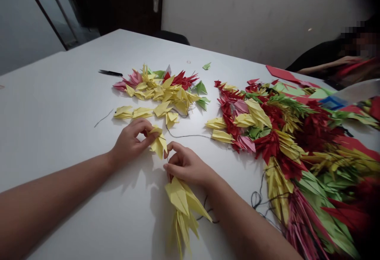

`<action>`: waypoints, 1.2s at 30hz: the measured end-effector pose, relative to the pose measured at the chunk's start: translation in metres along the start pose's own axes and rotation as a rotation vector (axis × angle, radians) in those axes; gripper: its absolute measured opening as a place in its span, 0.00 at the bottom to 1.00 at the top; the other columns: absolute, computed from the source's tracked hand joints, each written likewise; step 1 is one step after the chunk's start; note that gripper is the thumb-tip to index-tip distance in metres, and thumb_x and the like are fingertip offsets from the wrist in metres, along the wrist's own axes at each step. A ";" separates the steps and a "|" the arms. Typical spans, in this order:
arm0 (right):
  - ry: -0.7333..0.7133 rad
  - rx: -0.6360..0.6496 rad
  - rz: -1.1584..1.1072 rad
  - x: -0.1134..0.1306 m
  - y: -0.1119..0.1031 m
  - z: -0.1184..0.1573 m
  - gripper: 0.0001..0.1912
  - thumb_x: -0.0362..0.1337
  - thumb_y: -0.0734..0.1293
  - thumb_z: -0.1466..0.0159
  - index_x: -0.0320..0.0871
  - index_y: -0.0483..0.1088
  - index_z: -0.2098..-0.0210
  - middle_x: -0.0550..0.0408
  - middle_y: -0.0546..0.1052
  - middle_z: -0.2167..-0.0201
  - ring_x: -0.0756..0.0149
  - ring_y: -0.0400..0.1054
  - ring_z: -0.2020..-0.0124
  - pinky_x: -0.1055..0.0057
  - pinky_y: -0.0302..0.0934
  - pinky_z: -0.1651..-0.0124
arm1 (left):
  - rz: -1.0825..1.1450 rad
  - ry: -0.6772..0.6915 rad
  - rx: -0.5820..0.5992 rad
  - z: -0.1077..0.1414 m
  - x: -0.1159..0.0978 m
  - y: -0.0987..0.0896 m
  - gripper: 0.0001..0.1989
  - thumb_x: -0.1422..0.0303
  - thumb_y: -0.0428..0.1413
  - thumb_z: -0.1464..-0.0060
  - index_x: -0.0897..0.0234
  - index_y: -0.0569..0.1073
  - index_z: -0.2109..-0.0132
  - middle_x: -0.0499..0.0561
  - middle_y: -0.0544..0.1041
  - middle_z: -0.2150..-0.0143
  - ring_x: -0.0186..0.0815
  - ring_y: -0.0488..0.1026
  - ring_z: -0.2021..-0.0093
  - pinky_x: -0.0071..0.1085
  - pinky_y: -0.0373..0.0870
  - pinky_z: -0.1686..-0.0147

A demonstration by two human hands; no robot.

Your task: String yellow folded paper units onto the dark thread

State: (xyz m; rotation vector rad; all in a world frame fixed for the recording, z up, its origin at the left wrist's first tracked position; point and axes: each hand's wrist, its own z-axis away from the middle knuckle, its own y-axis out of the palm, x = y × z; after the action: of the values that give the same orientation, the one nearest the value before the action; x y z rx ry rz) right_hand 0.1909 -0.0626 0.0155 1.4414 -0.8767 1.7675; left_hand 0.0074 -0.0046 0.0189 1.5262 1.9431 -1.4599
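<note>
The left hand [130, 143] pinches a folded yellow paper unit [158, 144] between thumb and fingertips, just beside the right hand [185, 166], whose pressed-together fingers appear to pinch a dark thread [168, 159]. A string of yellow paper units [181, 208] trails below the right hand, its long axis running toward the person.

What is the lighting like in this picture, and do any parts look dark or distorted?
In the head view, bright light throws soft shadows from the left hand, right hand and folded yellow paper pieces onto the white tabletop; the right-hand corners fall dark, and wide-angle distortion seems to curve the edges.
</note>
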 end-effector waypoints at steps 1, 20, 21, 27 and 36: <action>-0.024 -0.044 0.030 0.000 0.001 0.000 0.08 0.35 0.62 0.44 0.44 0.56 0.67 0.63 0.70 0.83 0.76 0.59 0.83 0.80 0.53 0.79 | 0.022 -0.023 0.010 -0.001 0.000 0.000 0.12 0.60 0.52 0.46 0.63 0.67 0.72 0.50 0.69 0.70 0.33 0.67 0.67 0.28 0.66 0.68; -0.152 -0.430 0.303 0.000 -0.003 -0.009 0.05 0.37 0.63 0.44 0.42 0.66 0.69 0.60 0.67 0.77 0.76 0.56 0.79 0.78 0.52 0.77 | 0.102 0.031 0.352 0.000 0.004 0.000 0.10 0.61 0.53 0.45 0.64 0.71 0.66 0.50 0.69 0.67 0.31 0.67 0.67 0.24 0.66 0.70; -0.150 -0.429 0.305 -0.001 -0.004 -0.009 0.05 0.37 0.63 0.44 0.42 0.66 0.69 0.60 0.67 0.77 0.76 0.56 0.79 0.78 0.51 0.77 | 0.105 0.028 0.359 -0.001 0.004 0.000 0.10 0.61 0.53 0.45 0.64 0.71 0.66 0.51 0.69 0.66 0.31 0.68 0.67 0.24 0.66 0.69; -0.148 -0.446 0.301 -0.004 -0.003 -0.009 0.07 0.36 0.64 0.44 0.42 0.64 0.66 0.61 0.69 0.76 0.77 0.57 0.79 0.78 0.52 0.77 | 0.133 0.068 0.399 -0.001 0.004 0.000 0.09 0.62 0.54 0.46 0.62 0.72 0.61 0.52 0.70 0.63 0.34 0.68 0.61 0.28 0.68 0.63; -0.181 -0.429 0.369 -0.005 -0.003 -0.010 0.06 0.35 0.63 0.42 0.42 0.69 0.66 0.59 0.70 0.76 0.75 0.58 0.77 0.77 0.53 0.74 | 0.129 0.035 0.435 -0.001 0.006 0.001 0.11 0.62 0.55 0.48 0.63 0.69 0.60 0.51 0.70 0.64 0.33 0.68 0.64 0.28 0.66 0.66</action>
State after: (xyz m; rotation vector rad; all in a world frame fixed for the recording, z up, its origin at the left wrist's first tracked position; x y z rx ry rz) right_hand 0.1895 -0.0531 0.0093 1.2197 -1.5928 1.5771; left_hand 0.0057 -0.0003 0.0143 1.8218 1.5738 -1.8943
